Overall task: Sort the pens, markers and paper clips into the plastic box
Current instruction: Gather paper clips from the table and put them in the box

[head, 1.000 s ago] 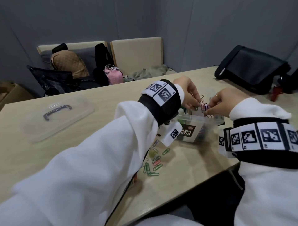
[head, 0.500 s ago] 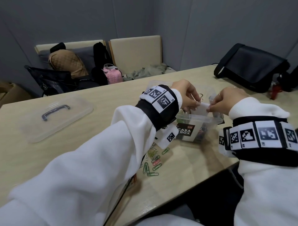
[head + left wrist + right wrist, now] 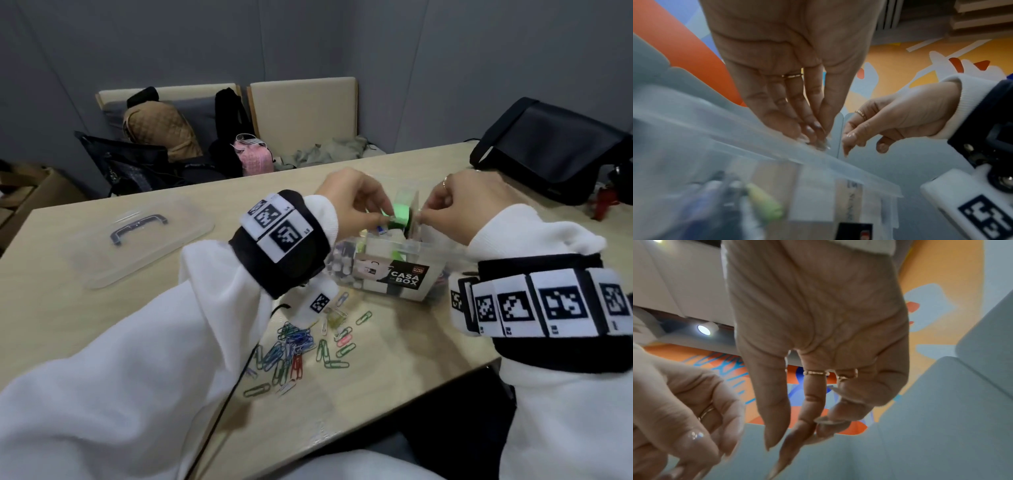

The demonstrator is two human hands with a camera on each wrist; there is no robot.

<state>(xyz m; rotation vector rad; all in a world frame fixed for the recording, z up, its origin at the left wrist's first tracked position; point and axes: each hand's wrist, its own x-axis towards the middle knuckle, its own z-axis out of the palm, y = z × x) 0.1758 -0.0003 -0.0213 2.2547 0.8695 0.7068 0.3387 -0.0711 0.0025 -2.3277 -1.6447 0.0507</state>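
The clear plastic box (image 3: 432,287) labelled CASA BOX stands on the table with pens and markers inside; a yellow-green marker (image 3: 764,205) shows through its wall. Above the box a clear plastic divider (image 3: 409,209) stands upright. My left hand (image 3: 385,212) pinches its left side and my right hand (image 3: 423,216) pinches its right edge. In the left wrist view the fingertips of both hands meet at the divider (image 3: 837,129), just above the box rim (image 3: 859,175). Several coloured paper clips (image 3: 298,346) lie loose on the table, nearer me than the box.
The box's clear lid (image 3: 137,236) with a grey handle lies on the table at the left. A black bag (image 3: 548,147) sits at the far right corner. The table's front edge (image 3: 376,428) runs just beyond the paper clips. Chairs with bags stand behind the table.
A second ago both hands held paper clips over the box. Those clips are gone from the fingers, and the hands now hold the clear divider upright above the box.
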